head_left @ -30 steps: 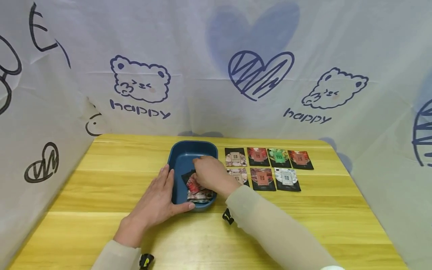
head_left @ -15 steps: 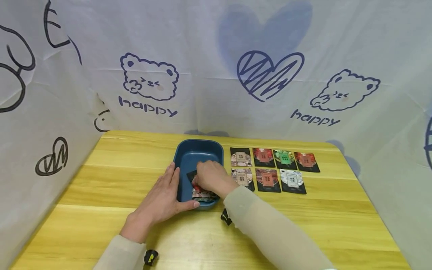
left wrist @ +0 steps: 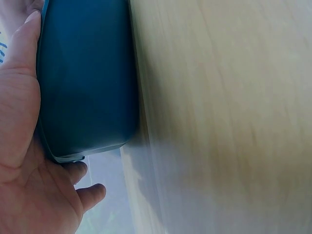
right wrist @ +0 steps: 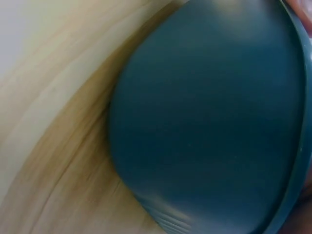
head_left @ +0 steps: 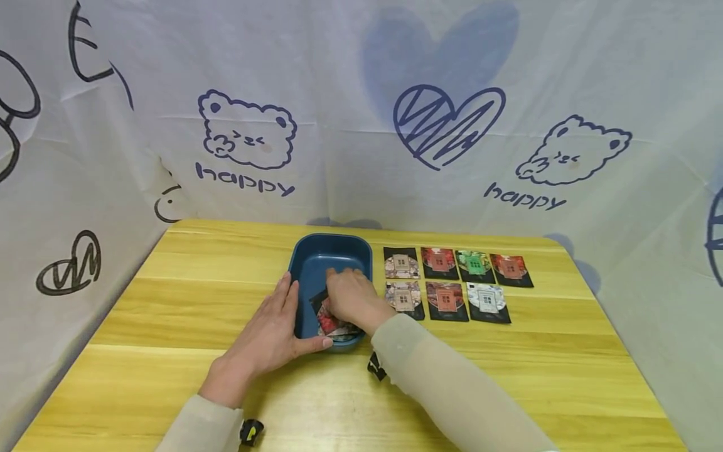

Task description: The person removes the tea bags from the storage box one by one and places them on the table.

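A deep blue plastic box [head_left: 305, 263] stands on the table with several dark printed packets [head_left: 333, 321] piled in its near end; a red one lies uppermost. My left hand [head_left: 262, 336] rests against the box's near left corner. Its thumb lies on the near rim and its nearly straight fingers lie along the left side; the left wrist view shows this hand [left wrist: 29, 131] touching the rim. My right hand [head_left: 356, 298] reaches over the right wall into the box, fingers bent down at the red packet, which it seems to pinch. Its fingertips are hidden.
To the right of the box, several packets lie flat in two rows, among them a green one [head_left: 476, 266] and a white one [head_left: 487, 302]. The wooden table [head_left: 508, 383] meets a printed white cloth [head_left: 350, 150] at the back.
My right hand has shifted slightly within the box, and the red packet beneath it now covers more of the pile. The left hand keeps its place on the box. The head view has shifted a little.
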A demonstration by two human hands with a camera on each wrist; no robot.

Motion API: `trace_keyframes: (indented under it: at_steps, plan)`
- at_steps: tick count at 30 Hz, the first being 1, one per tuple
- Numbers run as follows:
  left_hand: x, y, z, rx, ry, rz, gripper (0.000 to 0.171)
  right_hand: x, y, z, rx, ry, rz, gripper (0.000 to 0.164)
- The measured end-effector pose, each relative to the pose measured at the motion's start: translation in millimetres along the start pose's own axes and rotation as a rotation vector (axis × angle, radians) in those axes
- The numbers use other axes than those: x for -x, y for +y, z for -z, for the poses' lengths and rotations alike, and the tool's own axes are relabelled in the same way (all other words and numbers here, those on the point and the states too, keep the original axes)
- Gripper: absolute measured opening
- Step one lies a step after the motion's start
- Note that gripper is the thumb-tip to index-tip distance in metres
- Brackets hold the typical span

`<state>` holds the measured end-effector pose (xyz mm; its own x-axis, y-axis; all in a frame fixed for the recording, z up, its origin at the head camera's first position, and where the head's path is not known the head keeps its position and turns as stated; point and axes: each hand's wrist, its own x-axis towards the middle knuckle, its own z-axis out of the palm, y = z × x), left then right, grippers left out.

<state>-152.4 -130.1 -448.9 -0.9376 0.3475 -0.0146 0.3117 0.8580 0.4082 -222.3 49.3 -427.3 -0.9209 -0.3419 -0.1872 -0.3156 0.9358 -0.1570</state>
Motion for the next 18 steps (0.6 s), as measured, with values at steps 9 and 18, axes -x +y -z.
trace_keyframes:
  at_steps: [9,18]
  plan:
    - [-0.7,0.2,-1.7,0.006,-0.008,0.004,0.138,0.5,4.7,-2.5,0.007,0.034,0.04,0.055]
    - [-1.5,-0.9,-3.5,0.016,-0.008,0.011,0.137,1.5,9.8,-1.0,-0.048,0.097,0.069,0.038]
